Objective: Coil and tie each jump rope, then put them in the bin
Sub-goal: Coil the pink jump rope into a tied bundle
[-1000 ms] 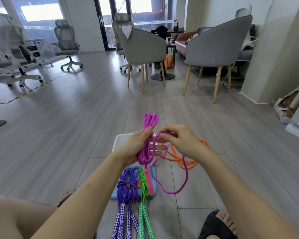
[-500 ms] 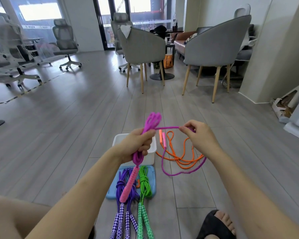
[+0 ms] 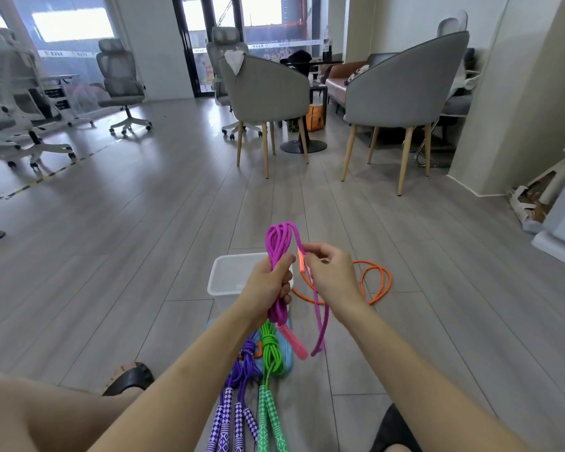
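Magenta jump rope (image 3: pixel 277 252): coiled bundle gripped in left hand (image 3: pixel 268 288), fingers curled round it, loops rising above the fist, one pink handle (image 3: pixel 292 343) hanging below. Right hand (image 3: pixel 331 275), just beside the left, pinches the rope's free end, apparently at the second handle; slack loop dangles under it. Clear bin (image 3: pixel 221 278): on floor beyond left hand. Orange rope (image 3: pixel 377 282): loose, beyond right hand. Green rope (image 3: pixel 269 353) and purple rope (image 3: pixel 242 376): tied, below the hands.

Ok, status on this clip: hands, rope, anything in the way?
Left hand grips the coiled pink rope. Right hand pinches its loose end. Bin empty, nothing blocking it. Orange rope uncoiled on the floor.
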